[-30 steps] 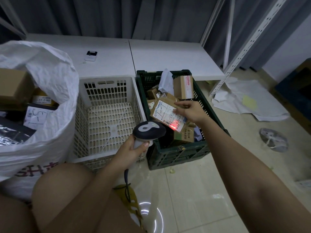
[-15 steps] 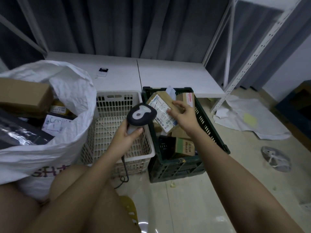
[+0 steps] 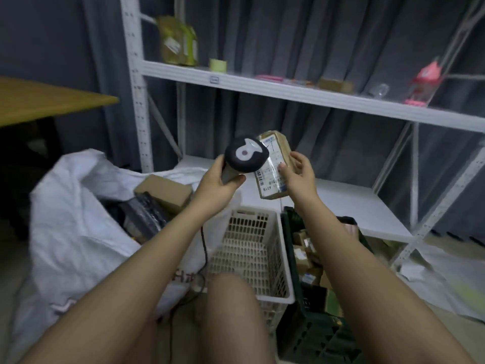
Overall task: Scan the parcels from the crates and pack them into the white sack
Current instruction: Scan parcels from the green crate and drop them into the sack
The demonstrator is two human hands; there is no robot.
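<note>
Sack (image 3: pixel 73 232) left of crates (image 3: pixel 252 253)

1. Parcel (image 3: pixel 274 164): small brown box w/ white label, label facing camera, tilted, held up in front of shelving by right hand (image 3: pixel 299 177); just right of scanner head.
2. Scanner (image 3: pixel 245 157): dark head w/ white mark, grey handle gripped by left hand (image 3: pixel 217 185), cable hanging down.
3. Sack (image 3: pixel 73 232): white, open, at left; boxes and a dark packet inside.
4. White crate (image 3: pixel 265 248): centre, no parcels visible.
5. Green crate (image 3: pixel 315 332): right, brown parcels inside.
</note>
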